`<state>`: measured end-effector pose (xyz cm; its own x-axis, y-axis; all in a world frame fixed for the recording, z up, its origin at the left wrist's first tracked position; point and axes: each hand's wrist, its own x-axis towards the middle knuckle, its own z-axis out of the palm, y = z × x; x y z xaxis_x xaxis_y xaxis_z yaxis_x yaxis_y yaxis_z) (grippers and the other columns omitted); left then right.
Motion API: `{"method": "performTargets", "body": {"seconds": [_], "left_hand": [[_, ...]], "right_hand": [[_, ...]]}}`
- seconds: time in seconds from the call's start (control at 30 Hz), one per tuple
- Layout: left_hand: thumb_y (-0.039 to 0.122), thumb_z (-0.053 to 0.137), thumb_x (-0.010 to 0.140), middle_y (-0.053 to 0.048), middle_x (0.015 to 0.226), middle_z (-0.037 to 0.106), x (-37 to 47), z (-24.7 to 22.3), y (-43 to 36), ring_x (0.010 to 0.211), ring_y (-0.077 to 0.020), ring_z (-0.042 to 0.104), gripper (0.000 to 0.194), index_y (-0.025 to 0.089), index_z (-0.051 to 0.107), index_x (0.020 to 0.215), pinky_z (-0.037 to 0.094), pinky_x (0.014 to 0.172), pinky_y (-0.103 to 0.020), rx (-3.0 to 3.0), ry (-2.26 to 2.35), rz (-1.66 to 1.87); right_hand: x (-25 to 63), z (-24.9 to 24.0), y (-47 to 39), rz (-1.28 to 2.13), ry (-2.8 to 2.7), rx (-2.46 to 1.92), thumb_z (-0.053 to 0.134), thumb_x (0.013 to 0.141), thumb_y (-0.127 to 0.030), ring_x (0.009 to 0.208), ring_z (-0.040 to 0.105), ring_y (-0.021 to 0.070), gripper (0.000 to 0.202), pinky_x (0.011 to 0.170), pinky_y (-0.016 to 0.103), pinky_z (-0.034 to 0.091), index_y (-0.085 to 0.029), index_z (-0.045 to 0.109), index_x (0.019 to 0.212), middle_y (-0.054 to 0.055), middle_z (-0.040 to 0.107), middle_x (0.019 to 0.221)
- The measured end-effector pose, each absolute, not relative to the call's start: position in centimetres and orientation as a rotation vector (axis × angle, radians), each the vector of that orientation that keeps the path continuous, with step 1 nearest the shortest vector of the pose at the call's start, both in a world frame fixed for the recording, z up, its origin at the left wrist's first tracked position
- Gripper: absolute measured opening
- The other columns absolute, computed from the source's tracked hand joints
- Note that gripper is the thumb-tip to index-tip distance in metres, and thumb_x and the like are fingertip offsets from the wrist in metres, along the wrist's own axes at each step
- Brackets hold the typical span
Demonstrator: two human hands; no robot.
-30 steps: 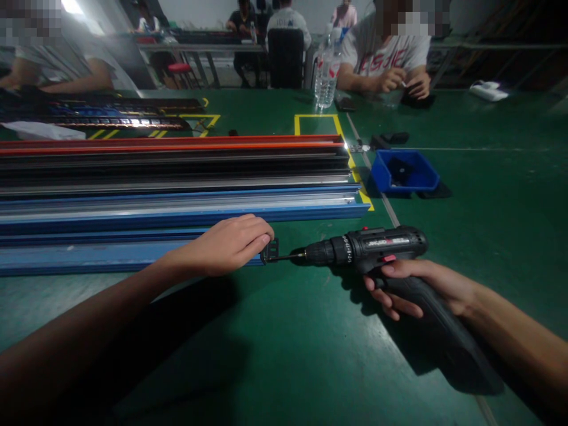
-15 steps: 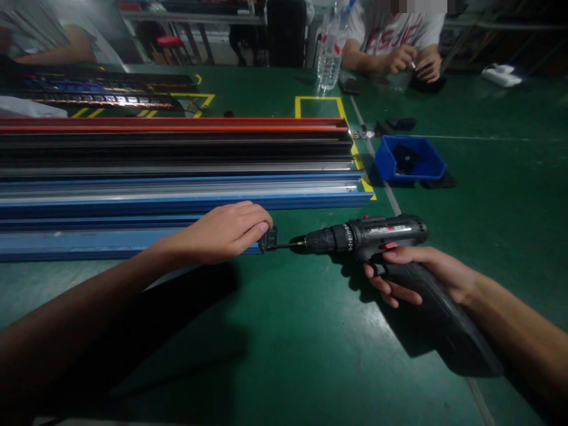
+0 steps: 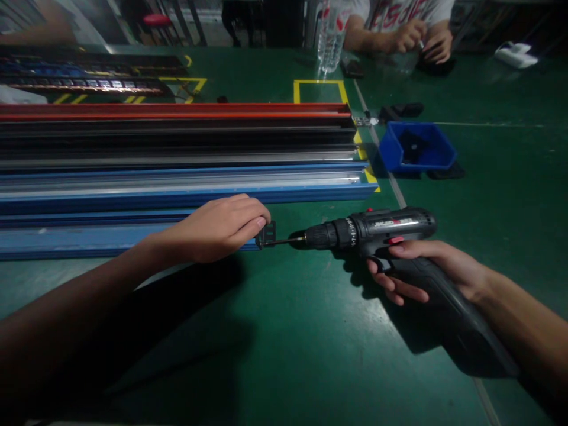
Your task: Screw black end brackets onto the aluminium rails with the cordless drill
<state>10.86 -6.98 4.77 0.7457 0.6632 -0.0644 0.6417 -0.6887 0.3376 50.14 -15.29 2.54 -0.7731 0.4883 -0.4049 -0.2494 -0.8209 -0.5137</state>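
Observation:
My right hand is wrapped round the grip of a black power drill, which lies level and points left. Its long bit reaches a small black end piece at the right end of the nearest blue rail. My left hand lies over that rail end, fingers pressed together against the end piece. The undersides of its fingers are hidden.
Beyond lie long blue, black and red rails. A blue bin with black parts stands at the right. Farther back are plastic bottles, a white power strip and a person's hands.
The camera view has shifted slightly, moving the far objects upward in the picture. My hands, the drill and the rail end keep about the same arrangement.

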Motion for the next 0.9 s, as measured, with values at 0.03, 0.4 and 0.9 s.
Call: {"method": "performTargets", "body": {"seconds": [0.03,0.4,0.9], "left_hand": [[0.041,0.030,0.111,-0.006,0.118,0.075,10.85,4.76,-6.96,0.110,-0.0249,0.065,0.047,0.020,0.072,0.115,0.046,0.098,-0.037,2.605,1.007,0.087],[0.040,0.028,0.111,-0.007,0.118,0.074,10.95,4.68,-6.77,0.109,-0.0252,0.065,0.047,0.020,0.071,0.114,0.047,0.097,-0.038,2.601,0.994,0.067],[0.032,0.034,0.113,-0.009,0.112,0.074,10.36,4.57,-6.82,0.104,-0.0243,0.067,0.037,0.019,0.069,0.108,0.050,0.095,-0.039,2.646,0.771,0.254]], "right_hand": [[50.14,2.57,-15.29,2.560,-0.616,-0.753,0.061,0.107,-0.031,0.061,0.071,0.0092,0.033,0.079,0.027,0.064,-0.004,0.077,0.118,0.012,0.079,0.097],[50.13,2.88,-15.37,2.562,-0.585,-0.803,0.063,0.106,-0.033,0.061,0.071,0.0093,0.033,0.079,0.027,0.064,-0.006,0.078,0.118,0.011,0.079,0.096],[50.63,2.54,-15.48,2.588,-0.551,-0.838,0.065,0.106,-0.037,0.062,0.070,0.0093,0.035,0.080,0.027,0.062,-0.007,0.076,0.119,0.010,0.077,0.098]]}}
